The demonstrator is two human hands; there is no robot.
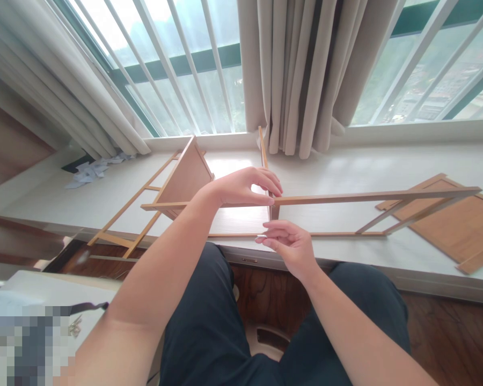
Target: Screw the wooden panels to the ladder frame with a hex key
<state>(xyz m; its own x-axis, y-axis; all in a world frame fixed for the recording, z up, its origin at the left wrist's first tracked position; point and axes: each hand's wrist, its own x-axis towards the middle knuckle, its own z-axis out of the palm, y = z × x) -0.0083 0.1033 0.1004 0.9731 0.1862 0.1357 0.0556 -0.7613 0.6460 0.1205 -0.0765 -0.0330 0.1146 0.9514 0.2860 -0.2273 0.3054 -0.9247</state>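
A long wooden frame (370,197) of slim bars lies across the white ledge in front of me. My left hand (247,186) grips it where a crosspiece meets the long bar, with the thumb along the bar and the fingers bent over the joint. Just below, my right hand (290,244) is closed in a pinch. From its fingertips sticks out a small silvery piece (261,236), too small to identify. A wooden panel (189,174) stands tilted at the left part of the frame.
Another ladder-like wooden frame (123,206) leans at the left. Flat wooden panels (454,222) lie on the ledge (338,166) at the right. Paper scraps (90,172) lie at the far left. Curtains (298,69) and barred windows stand behind. A white table (80,289) is at lower left.
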